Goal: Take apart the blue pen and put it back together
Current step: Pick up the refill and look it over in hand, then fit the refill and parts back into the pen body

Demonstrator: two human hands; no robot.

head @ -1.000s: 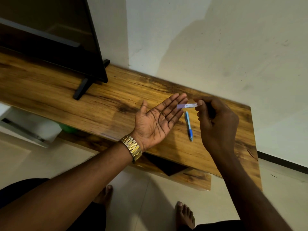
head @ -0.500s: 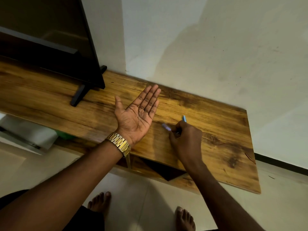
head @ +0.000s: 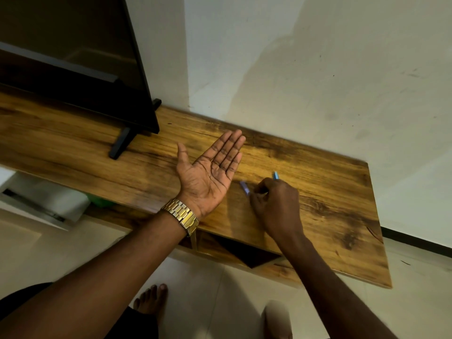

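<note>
My left hand (head: 210,172) is held flat, palm up and empty, above the wooden table (head: 330,204). My right hand (head: 276,206) is curled, knuckles up, resting low on the table just right of it. A pale translucent pen piece (head: 244,187) sticks out from its fingertips to the left. The blue end of another pen part (head: 275,175) pokes out beyond the knuckles; the rest of it is hidden under the hand.
A black TV (head: 73,64) on a stand foot (head: 119,145) occupies the table's left part. A white wall (head: 318,69) runs behind. The table's front edge and right corner are near; tiled floor and my bare feet (head: 151,299) lie below.
My right hand came down from mid-air to the table, carrying the pale piece, and now covers the blue pen part that lay there. My left hand stayed open, shifting slightly left.
</note>
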